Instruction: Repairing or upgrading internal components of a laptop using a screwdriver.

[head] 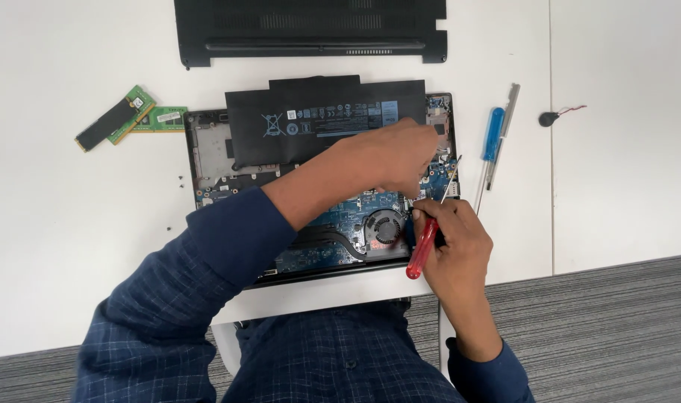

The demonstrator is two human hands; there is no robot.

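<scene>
Two hands over opened laptop (206,149): right hand (452,242) grip holds red screwdriver (424,250); left hand (400,153) grip unclear.

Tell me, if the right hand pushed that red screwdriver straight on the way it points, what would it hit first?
Probably the laptop's circuit board just under the left hand; the red screwdriver in the right hand points up and right, though depth is unclear.

Matt black plastic battery (318,119); glossy red screwdriver (424,246) handle (translucent plastic)

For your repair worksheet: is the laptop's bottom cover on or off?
Off. The black bottom cover lies on the white table behind the laptop, whose battery, fan and circuit board are exposed.
</scene>
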